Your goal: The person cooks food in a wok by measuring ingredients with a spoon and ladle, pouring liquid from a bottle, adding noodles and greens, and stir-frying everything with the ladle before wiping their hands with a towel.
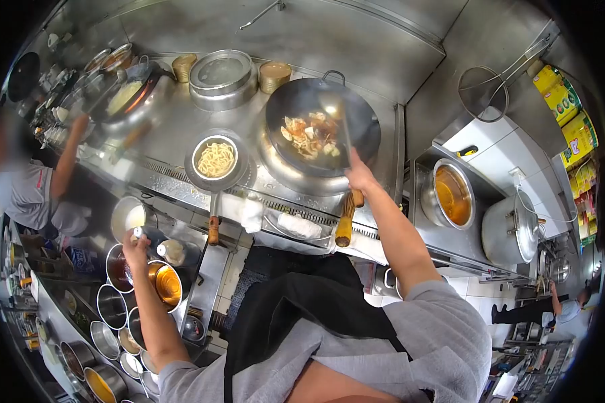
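Observation:
A black wok (282, 114) on the stove holds pieces of food in brown sauce. My right hand (361, 177) is closed round the handle of a ladle (347, 134), whose bowl is inside the wok. A wooden-handled tool (346, 221) lies just below that hand. To the wok's left, a bowl of noodles (215, 158) rests in a pan with a wooden handle (213, 230). My left hand (136, 250) is closed on a bottle with a white top (138, 232), above the sauce containers. Beside it are another bottle (173, 252) and a pot of amber liquid (167, 283).
A co-worker (33, 188) stands at the far left by a second wok (124, 97). On the right are a bowl of orange liquid (452, 195), a lidded pot (511, 228) and a hanging strainer (483, 94). Another person (568, 310) is farther back.

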{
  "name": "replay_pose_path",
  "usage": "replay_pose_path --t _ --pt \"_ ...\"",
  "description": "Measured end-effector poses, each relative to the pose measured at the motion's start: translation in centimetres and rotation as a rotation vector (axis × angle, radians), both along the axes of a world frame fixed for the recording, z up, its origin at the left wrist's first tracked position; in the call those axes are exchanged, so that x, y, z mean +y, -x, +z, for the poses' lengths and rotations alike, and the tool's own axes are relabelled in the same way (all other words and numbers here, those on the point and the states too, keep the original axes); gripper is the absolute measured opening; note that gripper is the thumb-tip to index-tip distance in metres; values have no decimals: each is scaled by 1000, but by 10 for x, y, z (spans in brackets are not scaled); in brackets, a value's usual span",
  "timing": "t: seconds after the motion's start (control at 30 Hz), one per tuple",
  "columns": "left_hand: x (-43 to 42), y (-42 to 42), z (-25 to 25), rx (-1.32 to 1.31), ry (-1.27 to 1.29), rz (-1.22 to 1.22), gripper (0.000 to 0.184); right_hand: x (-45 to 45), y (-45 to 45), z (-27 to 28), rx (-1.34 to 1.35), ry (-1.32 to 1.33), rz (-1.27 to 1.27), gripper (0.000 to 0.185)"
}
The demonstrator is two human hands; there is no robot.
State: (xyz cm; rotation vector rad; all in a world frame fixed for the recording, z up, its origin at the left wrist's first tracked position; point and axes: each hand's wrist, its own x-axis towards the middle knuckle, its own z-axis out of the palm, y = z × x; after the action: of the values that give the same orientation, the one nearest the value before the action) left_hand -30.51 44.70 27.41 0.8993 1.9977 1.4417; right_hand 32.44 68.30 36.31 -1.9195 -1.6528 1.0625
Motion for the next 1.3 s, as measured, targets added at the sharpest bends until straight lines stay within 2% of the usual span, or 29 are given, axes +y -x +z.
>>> replay_pose_path --t 0.07,0.13,0.17,0.23,0.33,0.37,0.4,0.47,0.53,0.6,0.63,0.67,0.7,0.73,0.77,0.8,0.83,0.87,0.93,1.0,1.07,1.1,1.17,1.3 --pt "-13 1 -10 -159 -63 136 37 -17 -5 -10 -36 -12 38 83" --pt "-23 -1 -14 -188 -85 142 37 -36 -21 -26 -380 -130 320 85" --pt "-29 -1 -18 -155 -97 142 37 -59 -19 -5 -391 -22 317 86" --pt "-42 15 -33 -66 -53 73 41 -86 -34 16 -629 66 383 86" --pt "-46 -1 7 -63 28 22 44 -112 -98 11 -900 -6 444 86" --pt "-44 28 -29 141 -159 28 45 -126 -107 17 -893 -44 419 85" --pt "-40 -1 19 193 -105 32 44 -137 -113 26 -889 -87 396 83" --pt "-20 -45 60 313 -287 358 42 -162 -110 42 -795 -64 344 82" --pt "10 -103 103 456 -468 301 40 -182 -100 70 -700 -62 312 81" --pt "44 -173 122 436 -434 195 31 -195 -91 107 -63 246 147 83" --pt "65 -212 123 88 -389 9 27 -195 -92 115 81 321 120 83" --pt "84 -256 130 404 -293 -91 27 -189 -100 110 62 417 149 82" --pt "100 -304 139 213 -291 -336 29 -183 -108 87 -43 244 263 82" --pt "123 -334 117 318 -441 -561 30 -173 -111 73 -97 159 325 81" --pt "140 -373 115 421 -465 -705 29 -163 -115 59 -155 70 381 81" --pt "153 -407 106 385 -421 -800 25 -151 -108 54 -291 117 341 81" --pt "161 -432 96 466 -453 -854 23 -142 -105 53 -423 155 299 81" --pt "172 -449 89 556 -490 -902 22 -141 -109 58 -421 140 304 81" --pt "191 -468 81 581 -486 -860 17 -155 -116 73 -297 148 329 82" --pt "220 -475 68 595 -481 -824 12 -155 -128 80 -284 169 357 84" --pt "242 -475 43 711 -196 -888 12 -155 -137 65 -204 71 474 84" --pt "245 -475 39 825 -218 -880 21 -147 -124 69 -291 82 417 84" --pt "239 -473 37 880 -268 -882 22 -121 -110 49 -391 91 363 85" --pt "210 -464 39 948 -306 -875 24 -91 -85 47 -586 106 257 87"
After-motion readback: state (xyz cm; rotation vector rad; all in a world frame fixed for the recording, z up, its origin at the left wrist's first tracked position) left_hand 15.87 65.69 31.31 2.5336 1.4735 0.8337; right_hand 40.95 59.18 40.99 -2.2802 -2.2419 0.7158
